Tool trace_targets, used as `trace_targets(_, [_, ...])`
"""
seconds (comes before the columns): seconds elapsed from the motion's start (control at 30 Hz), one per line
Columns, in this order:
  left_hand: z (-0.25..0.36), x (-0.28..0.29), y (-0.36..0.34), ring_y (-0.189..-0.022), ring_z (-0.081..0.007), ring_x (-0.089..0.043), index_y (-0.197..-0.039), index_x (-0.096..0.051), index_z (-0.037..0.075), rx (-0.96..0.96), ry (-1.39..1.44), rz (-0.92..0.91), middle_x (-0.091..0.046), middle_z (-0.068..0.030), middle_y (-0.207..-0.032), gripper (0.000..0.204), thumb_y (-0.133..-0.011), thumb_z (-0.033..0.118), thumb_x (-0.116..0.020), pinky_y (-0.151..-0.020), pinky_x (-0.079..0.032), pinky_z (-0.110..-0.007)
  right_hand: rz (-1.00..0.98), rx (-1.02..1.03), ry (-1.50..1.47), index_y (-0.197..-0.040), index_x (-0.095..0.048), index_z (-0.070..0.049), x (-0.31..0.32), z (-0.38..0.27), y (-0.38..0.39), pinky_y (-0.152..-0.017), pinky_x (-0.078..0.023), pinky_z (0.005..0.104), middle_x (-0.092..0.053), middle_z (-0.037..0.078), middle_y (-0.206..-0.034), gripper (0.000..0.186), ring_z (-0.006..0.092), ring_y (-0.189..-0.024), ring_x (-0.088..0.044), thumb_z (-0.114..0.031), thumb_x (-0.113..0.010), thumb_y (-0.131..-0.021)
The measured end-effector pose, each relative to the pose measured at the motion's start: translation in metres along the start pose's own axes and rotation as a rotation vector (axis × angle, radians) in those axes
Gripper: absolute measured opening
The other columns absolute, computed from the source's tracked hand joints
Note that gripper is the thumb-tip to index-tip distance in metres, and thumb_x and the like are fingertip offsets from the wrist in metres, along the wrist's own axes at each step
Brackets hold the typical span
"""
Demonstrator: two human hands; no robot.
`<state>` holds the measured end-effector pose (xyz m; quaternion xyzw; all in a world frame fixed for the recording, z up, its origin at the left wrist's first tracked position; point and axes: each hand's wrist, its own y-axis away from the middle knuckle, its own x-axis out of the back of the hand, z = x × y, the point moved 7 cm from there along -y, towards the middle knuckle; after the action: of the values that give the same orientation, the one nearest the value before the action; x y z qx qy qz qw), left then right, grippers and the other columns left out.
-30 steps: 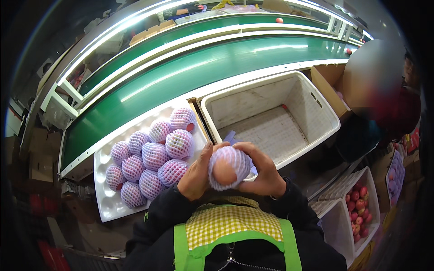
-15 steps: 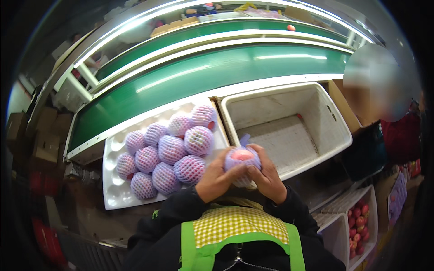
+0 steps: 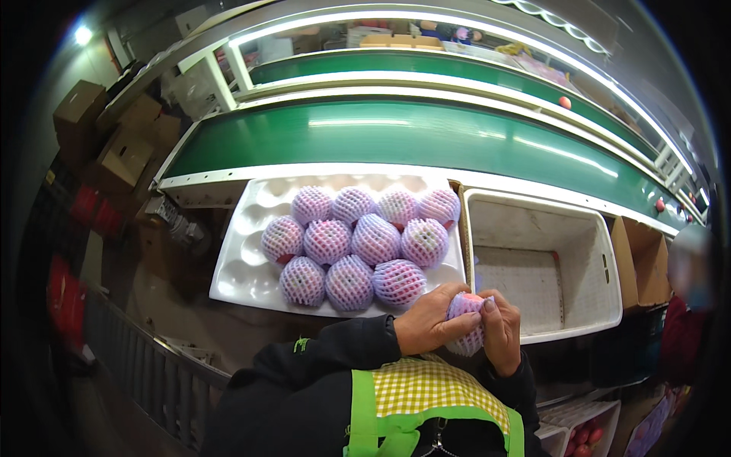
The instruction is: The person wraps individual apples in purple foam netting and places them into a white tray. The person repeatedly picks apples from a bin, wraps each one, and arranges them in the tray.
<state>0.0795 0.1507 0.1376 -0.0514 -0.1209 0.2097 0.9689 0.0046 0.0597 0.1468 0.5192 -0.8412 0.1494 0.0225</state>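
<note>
I saw left hand (image 3: pixel 430 320) and right hand (image 3: pixel 502 331), fingers (image 3: pixel 458 326) curled around netted fruit (image 3: pixel 463 307), seemingly firm but bruisable, best cupped at its sides.

The round fruits in lilac foam netting (image 3: pixel 350 283) look matt and ribbed. The white dimpled plastic tray (image 3: pixel 242 265) is smooth and glossy; the green flat conveyor belt (image 3: pixel 251 141) shines. The white rectangular plastic crate (image 3: pixel 533 219) looks scuffed, the yellow-and-white checked cloth apron (image 3: pixel 434 390) matt.
</note>
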Motion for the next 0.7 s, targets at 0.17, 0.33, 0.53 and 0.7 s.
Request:
trace_targets(0.17, [0.002,0.017,0.014,-0.09,-0.02,-0.053,-0.111,-0.045,-0.005,0.026,0.093,-0.038,-0.054,-0.0153,-0.098,0.048,-0.081,0.031,-0.054,-0.077,-0.043,-0.029,-0.063,0.06,-0.021,-0.088,-0.054,0.006,-0.021,-0.003,-0.006,-0.051,-0.038,0.0233,-0.055,0.006,-0.062,0.033,0.0078,-0.055,-0.048,-0.023,-0.039,-0.091])
trace_targets(0.33, [0.03,0.088,0.041,-0.079,-0.019,-0.057,-0.106,-0.047,-0.002,0.115,0.461,0.184,-0.056,-0.0104,-0.087,0.041,-0.083,0.032,-0.052,-0.069,-0.048,-0.028,-0.083,0.0,-0.381,-0.112,-0.047,0.006,-0.043,-0.013,-0.006,-0.054,-0.04,0.0207,-0.058,0.008,-0.082,0.045,0.0087,-0.062,-0.053,-0.033,-0.039,-0.092])
trace_targets(0.53, [0.034,0.269,0.067,-0.085,-0.0194,-0.059,-0.109,-0.045,0.0,-0.091,0.42,0.624,-0.055,-0.0105,-0.098,0.041,-0.085,0.032,-0.053,-0.079,-0.05,-0.034,0.04,-0.063,-0.238,-0.11,-0.046,0.004,-0.023,0.009,0.001,-0.055,-0.043,0.0189,-0.059,0.01,-0.084,0.029,0.0097,-0.062,-0.055,-0.016,-0.044,-0.09])
trace_targets(0.7, [-0.066,0.367,0.069,-0.076,-0.0186,-0.062,-0.102,-0.051,-0.001,0.19,0.298,0.765,-0.06,-0.0089,-0.088,0.04,-0.084,0.035,-0.053,-0.062,-0.055,-0.032,0.026,-0.124,-0.182,-0.108,-0.047,0.004,-0.044,0.016,0.0,-0.055,-0.043,0.0192,-0.059,0.009,-0.082,0.025,0.0094,-0.061,-0.054,-0.009,-0.049,-0.087])
